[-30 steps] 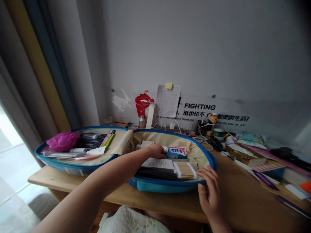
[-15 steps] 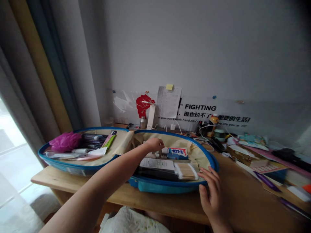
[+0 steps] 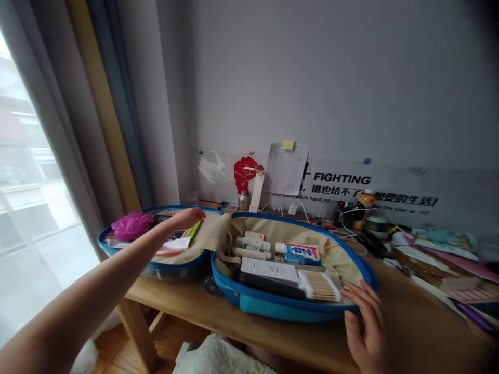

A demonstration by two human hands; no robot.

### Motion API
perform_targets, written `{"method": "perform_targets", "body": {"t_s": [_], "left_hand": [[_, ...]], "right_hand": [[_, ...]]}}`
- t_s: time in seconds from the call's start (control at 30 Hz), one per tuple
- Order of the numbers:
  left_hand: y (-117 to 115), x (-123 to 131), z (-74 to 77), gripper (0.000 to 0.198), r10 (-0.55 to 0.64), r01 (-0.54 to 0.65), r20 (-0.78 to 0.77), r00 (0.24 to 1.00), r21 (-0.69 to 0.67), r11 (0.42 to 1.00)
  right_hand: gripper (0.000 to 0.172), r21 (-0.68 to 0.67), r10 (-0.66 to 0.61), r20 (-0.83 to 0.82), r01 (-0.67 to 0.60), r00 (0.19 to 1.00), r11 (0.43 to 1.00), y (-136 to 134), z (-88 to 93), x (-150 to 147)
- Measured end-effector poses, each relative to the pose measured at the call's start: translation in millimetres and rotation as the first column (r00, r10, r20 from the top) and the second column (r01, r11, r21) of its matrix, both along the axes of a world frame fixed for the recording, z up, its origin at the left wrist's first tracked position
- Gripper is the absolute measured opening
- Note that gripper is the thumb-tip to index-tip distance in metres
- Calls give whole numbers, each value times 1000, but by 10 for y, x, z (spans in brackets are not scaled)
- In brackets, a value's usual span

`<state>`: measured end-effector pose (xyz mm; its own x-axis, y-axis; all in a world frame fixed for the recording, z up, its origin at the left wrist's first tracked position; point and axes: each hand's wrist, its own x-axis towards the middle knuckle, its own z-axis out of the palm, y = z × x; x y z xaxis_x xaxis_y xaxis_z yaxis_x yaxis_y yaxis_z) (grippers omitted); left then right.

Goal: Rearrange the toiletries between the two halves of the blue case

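An open blue suitcase [image 3: 273, 313] with cream lining lies across the desk, its two halves side by side. My left hand [image 3: 192, 215] hovers above the left half, near a green-edged package [image 3: 194, 229]; its fingers are mostly hidden behind the hand. Also in that half is a purple bath puff [image 3: 132, 225]. At the right half's front corner, my right hand [image 3: 365, 317] rests fingers on the rim, thumb apart and outside. Close to it lies a pack of cotton swabs [image 3: 320, 285]. A white box [image 3: 268, 270], a toothpaste box [image 3: 306, 252] and small tubes [image 3: 253, 244] fill the middle.
The wooden desk [image 3: 409, 327] carries clutter on the right, including a purple pen-like item [image 3: 473, 316] and an orange-capped bottle [image 3: 365, 200]. A white lamp [image 3: 256, 192] and a metal bottle [image 3: 243, 200] stand behind the suitcase. Curtains [image 3: 97, 104] hang at left.
My left hand has moved from the suitcase's right half to above the left half, uncovering the small tubes. The right hand stays at the rim. The view has shifted left.
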<state>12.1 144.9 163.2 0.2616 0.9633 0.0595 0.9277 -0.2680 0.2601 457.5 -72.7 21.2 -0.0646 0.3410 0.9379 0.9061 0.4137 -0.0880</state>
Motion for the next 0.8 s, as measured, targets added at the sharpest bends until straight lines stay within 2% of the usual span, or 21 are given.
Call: {"method": "perform_targets", "body": {"t_s": [0.13, 0.27, 0.4, 0.57, 0.8], "left_hand": [[-9, -660, -162, 26, 59, -80, -133, 989, -162, 984], [-51, -934, -293, 34, 35, -79, -171, 985, -257, 963], [-5, -968, -377, 42, 12, -64, -183, 983, -283, 957], [19, -936, -452, 27, 0, -66, -224, 975, -286, 956], [-75, -889, -424, 30, -31, -51, -233, 972, -337, 940]], "right_hand": [[33, -8, -2, 2, 2, 1000, 1000, 6, -4, 14], [33, -9, -13, 12, 13, 1000, 1000, 13, -12, 28], [32, -5, -3, 15, 3, 1000, 1000, 20, -33, 36], [32, -3, 2, 1, -2, 1000, 1000, 27, -48, 39], [31, -2, 8, -9, -8, 1000, 1000, 13, -24, 17]]}}
